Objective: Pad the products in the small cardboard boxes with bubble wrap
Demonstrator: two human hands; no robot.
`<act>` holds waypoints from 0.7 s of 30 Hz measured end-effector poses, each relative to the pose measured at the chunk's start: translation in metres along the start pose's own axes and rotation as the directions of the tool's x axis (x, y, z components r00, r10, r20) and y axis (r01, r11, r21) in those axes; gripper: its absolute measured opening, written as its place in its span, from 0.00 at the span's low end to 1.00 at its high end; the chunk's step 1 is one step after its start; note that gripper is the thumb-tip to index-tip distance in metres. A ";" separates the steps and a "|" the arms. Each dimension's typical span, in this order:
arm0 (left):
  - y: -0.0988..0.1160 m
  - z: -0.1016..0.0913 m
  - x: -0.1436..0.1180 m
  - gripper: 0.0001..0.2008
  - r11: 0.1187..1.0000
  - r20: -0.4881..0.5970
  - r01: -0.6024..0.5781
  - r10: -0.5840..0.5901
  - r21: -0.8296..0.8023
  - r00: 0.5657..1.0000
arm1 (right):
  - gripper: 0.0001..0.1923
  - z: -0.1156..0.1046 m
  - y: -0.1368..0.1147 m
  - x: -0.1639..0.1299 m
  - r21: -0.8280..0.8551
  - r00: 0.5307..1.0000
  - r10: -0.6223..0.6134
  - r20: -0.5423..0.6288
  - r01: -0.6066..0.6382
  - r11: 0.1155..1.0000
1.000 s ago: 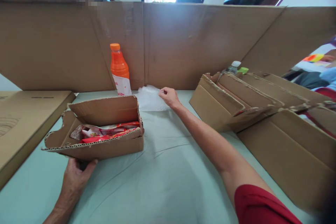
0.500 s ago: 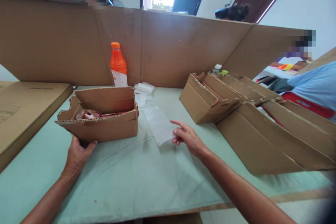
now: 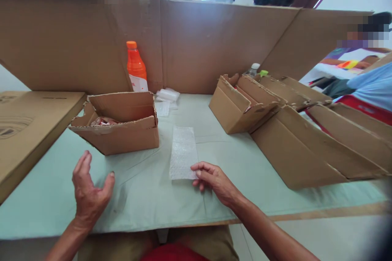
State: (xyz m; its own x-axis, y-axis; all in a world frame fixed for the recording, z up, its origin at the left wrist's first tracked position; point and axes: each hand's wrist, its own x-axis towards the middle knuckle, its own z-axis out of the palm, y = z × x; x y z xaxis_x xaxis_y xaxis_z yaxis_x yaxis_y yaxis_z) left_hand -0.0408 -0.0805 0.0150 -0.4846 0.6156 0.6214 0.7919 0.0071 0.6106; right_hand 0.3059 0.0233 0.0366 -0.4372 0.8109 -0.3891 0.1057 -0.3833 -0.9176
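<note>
- Head view: my left hand [image 3: 89, 189] hovers over the pale green table cover [image 3: 147, 195], fingers loosely spread, holding nothing.
- My right hand [image 3: 214, 179] pinches the near corner of the flat, dimpled rectangular bubble-wrap sheet [image 3: 183, 151], lying on the cover.
- Farther left sits the torn brown corrugated cardboard box [image 3: 119, 128].
- At the back stands the orange plastic bottle [image 3: 135, 66].

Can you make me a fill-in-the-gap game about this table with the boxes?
1. The right hand pinches the near end of a strip of clear ____ wrap.
2. The tall plastic bottle has an ____ cap.
3. The left hand holds ____.
4. The open brown cardboard box lies ____ of the strip.

Missing words: bubble; orange; nothing; left
</note>
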 end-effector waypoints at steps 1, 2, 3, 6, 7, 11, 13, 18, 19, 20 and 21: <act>0.005 -0.001 -0.001 0.43 1.000 0.008 -0.007 0.007 -0.014 1.000 | 0.19 -0.001 0.002 0.000 -0.002 1.000 0.004 0.004 -0.004 1.000; 0.007 -0.001 0.002 0.43 0.999 0.003 0.017 -0.017 -0.036 1.000 | 0.19 -0.003 0.003 0.001 -0.011 1.000 0.008 0.007 -0.008 1.000; 0.007 0.000 0.007 0.43 0.995 -0.007 0.072 -0.072 -0.067 0.997 | 0.20 -0.005 0.004 0.002 -0.031 1.000 0.013 0.011 -0.013 0.999; -0.007 0.008 0.030 0.45 0.932 -0.008 0.307 -0.314 -0.192 0.949 | 0.25 -0.017 0.000 0.001 -0.203 1.000 -0.003 0.027 0.009 0.979; -0.014 0.010 0.038 0.45 0.903 0.011 0.367 -0.374 -0.225 0.927 | 0.26 -0.022 -0.004 0.000 -0.309 0.999 -0.028 0.035 0.038 0.950; -0.031 0.016 0.057 0.45 0.837 0.090 0.452 -0.447 -0.309 0.890 | 0.18 -0.037 -0.027 -0.007 -0.719 0.981 -0.189 0.041 0.160 0.676; -0.033 0.020 0.060 0.42 0.815 0.110 0.448 -0.440 -0.367 0.891 | 0.14 -0.032 -0.040 -0.005 -0.771 0.966 -0.252 0.058 0.204 0.604; -0.030 0.038 0.058 0.30 0.737 0.153 0.486 -0.475 -0.469 0.867 | 0.21 0.009 -0.057 0.043 -0.675 0.924 -0.340 0.176 0.365 0.641; -0.030 0.042 0.056 0.29 0.724 0.164 0.501 -0.487 -0.474 0.858 | 0.26 0.019 -0.058 0.058 -0.657 0.917 -0.351 0.189 0.384 0.649; -0.030 0.045 0.055 0.29 0.711 0.173 0.516 -0.499 -0.478 0.849 | 0.29 0.029 -0.058 0.074 -0.639 0.911 -0.361 0.198 0.399 0.658; -0.030 0.047 0.053 0.29 0.699 0.178 0.529 -0.513 -0.482 0.840 | 0.32 0.038 -0.058 0.089 -0.621 0.907 -0.367 0.208 0.413 0.667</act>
State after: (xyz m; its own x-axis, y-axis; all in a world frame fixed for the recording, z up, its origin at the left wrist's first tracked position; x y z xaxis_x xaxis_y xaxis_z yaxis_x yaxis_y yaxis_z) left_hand -0.0728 -0.0110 0.0064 -0.7470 0.6537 0.1214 0.1182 -0.0491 0.9918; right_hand 0.2269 0.1011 0.0579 -0.6208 0.7839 0.0014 0.4443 0.3534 -0.8232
